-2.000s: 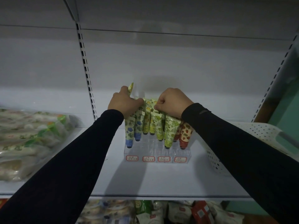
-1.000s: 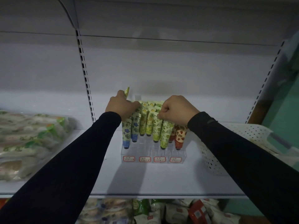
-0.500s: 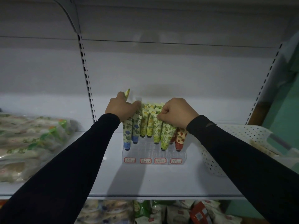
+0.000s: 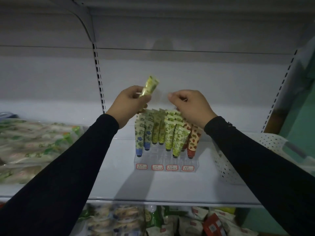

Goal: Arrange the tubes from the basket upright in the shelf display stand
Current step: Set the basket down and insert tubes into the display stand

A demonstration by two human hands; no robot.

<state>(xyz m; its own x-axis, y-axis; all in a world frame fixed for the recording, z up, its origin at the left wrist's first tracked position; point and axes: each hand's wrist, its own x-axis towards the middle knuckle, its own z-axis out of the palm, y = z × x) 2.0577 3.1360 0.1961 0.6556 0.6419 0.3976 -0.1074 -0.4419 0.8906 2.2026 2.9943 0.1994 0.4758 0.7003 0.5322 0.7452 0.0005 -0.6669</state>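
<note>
Two hands hang above the stand at mid-frame: left of centre, the left hand [image 4: 128,103] has its fingers [image 4: 144,99] curled round a yellow-green patterned tube [image 4: 150,86] whose crimped end juts up and to the right against the shelf's back panel. Below centre, the clear display stand [image 4: 166,165] on the shelf [image 4: 153,188] holds rows of upright tubes [image 4: 163,132], blue-capped at left, green in the middle, red-printed at right. Right of centre, the right hand [image 4: 191,106] has loosely curled fingers holding nothing, its heel close above the rear tubes, and the white perforated basket [image 4: 225,169] sits at the right edge.
</note>
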